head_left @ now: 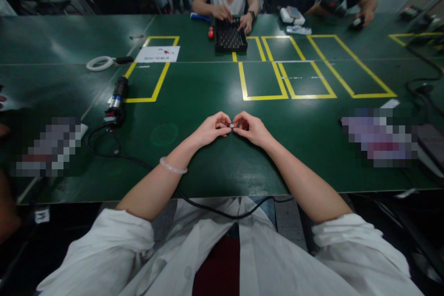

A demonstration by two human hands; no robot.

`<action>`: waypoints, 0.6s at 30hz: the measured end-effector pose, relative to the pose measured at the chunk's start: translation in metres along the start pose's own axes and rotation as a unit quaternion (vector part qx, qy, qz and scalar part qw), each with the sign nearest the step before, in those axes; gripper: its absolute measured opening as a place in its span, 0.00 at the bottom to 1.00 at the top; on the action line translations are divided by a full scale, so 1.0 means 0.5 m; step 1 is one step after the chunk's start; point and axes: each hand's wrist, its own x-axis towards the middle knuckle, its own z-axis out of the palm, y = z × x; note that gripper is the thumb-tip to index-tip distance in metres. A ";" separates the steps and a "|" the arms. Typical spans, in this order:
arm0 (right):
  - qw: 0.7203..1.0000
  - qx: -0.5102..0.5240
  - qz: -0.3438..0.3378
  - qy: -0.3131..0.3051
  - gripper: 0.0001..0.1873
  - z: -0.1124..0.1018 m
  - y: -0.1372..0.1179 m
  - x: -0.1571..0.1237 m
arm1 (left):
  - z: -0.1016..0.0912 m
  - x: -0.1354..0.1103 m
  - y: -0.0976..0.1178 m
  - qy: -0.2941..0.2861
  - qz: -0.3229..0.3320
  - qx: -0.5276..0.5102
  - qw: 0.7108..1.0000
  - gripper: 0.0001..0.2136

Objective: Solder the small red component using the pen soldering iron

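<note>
Both my hands meet over the green table (pixel 208 166), fingertips pinched around one tiny part (pixel 232 126) with silvery and orange-red bits; it is too small to name. My left hand (pixel 213 128) grips it from the left, its fingers curled and closed. From the other side, my right hand (pixel 252 128) pinches the orange-red end between thumb and index finger. Much of the part is hidden by the fingertips.
A black cylindrical device (pixel 120 90) with a cable lies left. Across the table, a person works over a black compartment tray (pixel 231 39). Yellow tape outlines (pixel 265 98) mark the tabletop. A white sheet (pixel 159 54) and blurred flat items (pixel 379 136) lie further out.
</note>
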 end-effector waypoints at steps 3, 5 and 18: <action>1.000 0.000 -0.005 -0.002 0.10 -0.001 -0.003 0.000 | -0.002 0.001 -0.002 -0.002 -0.002 0.002 1.000 0.15; 1.000 -0.006 -0.010 -0.002 0.08 -0.002 -0.004 0.000 | -0.003 0.002 -0.004 -0.006 -0.006 0.005 1.000 0.15; 1.000 -0.014 0.018 -0.002 0.10 -0.005 -0.013 -0.001 | -0.006 -0.002 0.008 -0.009 -0.058 0.027 0.998 0.19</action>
